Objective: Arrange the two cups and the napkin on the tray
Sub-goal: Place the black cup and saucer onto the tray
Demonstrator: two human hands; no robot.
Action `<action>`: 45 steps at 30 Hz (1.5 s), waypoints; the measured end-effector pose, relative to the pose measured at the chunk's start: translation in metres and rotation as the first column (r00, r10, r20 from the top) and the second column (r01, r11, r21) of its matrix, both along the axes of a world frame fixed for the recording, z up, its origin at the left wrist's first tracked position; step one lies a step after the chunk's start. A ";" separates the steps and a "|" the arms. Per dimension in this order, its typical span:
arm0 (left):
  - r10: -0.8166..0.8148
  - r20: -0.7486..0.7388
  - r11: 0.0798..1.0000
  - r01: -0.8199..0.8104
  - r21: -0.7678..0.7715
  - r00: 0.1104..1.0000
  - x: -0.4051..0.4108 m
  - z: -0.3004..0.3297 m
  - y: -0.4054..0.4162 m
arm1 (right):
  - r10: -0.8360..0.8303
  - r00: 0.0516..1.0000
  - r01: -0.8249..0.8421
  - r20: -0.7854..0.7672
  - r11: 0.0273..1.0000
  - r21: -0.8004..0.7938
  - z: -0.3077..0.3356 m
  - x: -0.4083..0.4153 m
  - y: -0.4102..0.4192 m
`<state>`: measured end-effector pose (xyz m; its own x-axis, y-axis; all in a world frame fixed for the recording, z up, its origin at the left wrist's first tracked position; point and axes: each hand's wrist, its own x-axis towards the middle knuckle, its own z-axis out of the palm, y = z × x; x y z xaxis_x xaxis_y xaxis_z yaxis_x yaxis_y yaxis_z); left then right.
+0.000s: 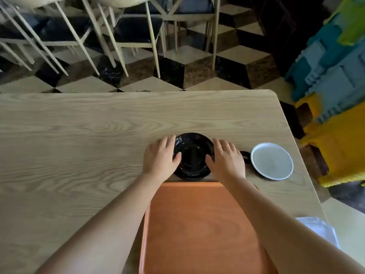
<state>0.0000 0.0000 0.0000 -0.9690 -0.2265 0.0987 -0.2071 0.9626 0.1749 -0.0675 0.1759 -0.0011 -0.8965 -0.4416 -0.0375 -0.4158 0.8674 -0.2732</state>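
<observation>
- Currently, the left hand (161, 158) rests against the left side of a black cup on its black saucer (192, 156); fingers are spread along the rim and the thumb lies over the inner edge.
- Right hand (227, 159) mirrors this on the right side of the same cup, fingers extended, thumb on the inner edge. Both hands are loosely open against the cup; whether it is lifted off the table (79, 135) cannot be told.
- Black cup sits just beyond the far edge of the orange tray (197, 230), on the table.
- White saucer (272, 161) lies on the table to the right of the right hand, with a small dark object (245, 155) just beside it, partly hidden.
- White napkin (320, 230) lies at the table's right edge, beside the tray, partly hidden by the right forearm.
- Tray surface carries no items.
</observation>
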 end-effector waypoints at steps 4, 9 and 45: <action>0.007 -0.034 1.000 -0.008 -0.028 0.999 -0.004 -0.019 -0.011 | -0.027 0.999 0.027 0.021 0.999 0.018 -0.019 -0.007 -0.002; 0.049 -0.024 0.998 -0.048 0.043 0.998 -0.001 -0.034 -0.013 | -0.055 0.997 0.057 0.048 0.998 -0.040 -0.029 -0.007 -0.003; 0.387 0.240 0.577 -0.437 0.690 0.890 0.155 -0.002 0.004 | 0.060 0.751 0.455 0.658 0.675 -0.581 -0.026 0.107 0.033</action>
